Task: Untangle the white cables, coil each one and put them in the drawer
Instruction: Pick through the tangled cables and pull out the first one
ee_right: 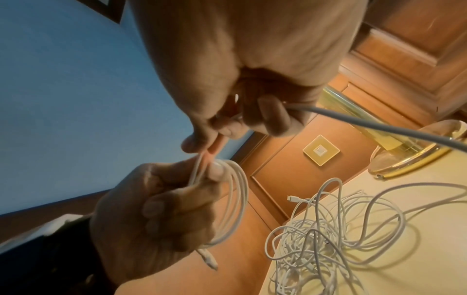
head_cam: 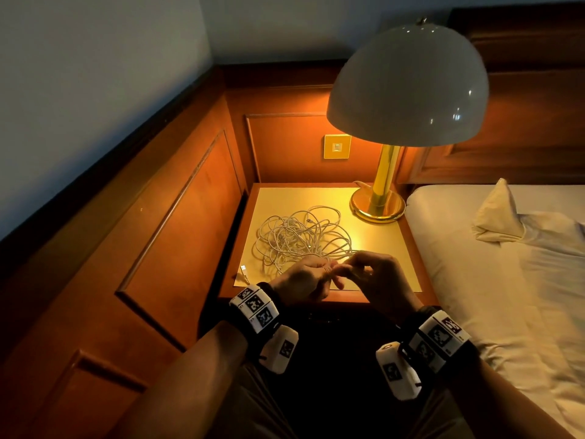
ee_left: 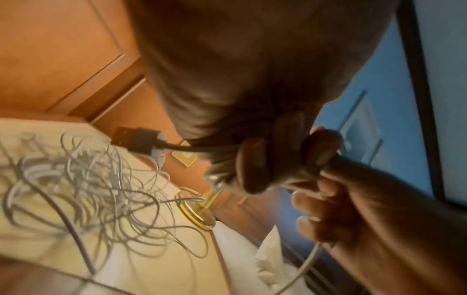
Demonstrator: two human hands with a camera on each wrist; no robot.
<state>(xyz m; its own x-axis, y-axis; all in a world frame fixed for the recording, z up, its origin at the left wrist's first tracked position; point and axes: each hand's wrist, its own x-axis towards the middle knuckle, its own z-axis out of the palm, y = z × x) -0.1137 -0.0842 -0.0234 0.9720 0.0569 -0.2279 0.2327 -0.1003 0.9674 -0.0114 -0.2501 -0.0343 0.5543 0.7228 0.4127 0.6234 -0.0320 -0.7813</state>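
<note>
A tangle of white cables (head_cam: 304,239) lies in the middle of the nightstand top (head_cam: 389,258), with one USB plug (head_cam: 243,269) loose at the front left. My left hand (head_cam: 324,272) hovers over the front edge and holds a small coil of white cable (ee_right: 235,199); a plug end (ee_left: 136,139) sticks out from its fingers. My right hand (head_cam: 351,270), right beside it, pinches the same cable, which runs on from its fingers (ee_right: 275,117) toward the tangle (ee_right: 328,239). No drawer shows clearly in any view.
A brass lamp (head_cam: 376,205) with a white dome shade (head_cam: 408,87) stands at the back right of the nightstand. The bed (head_cam: 506,280) adjoins on the right, wood panelling (head_cam: 190,217) on the left. A wall plate (head_cam: 337,147) sits behind.
</note>
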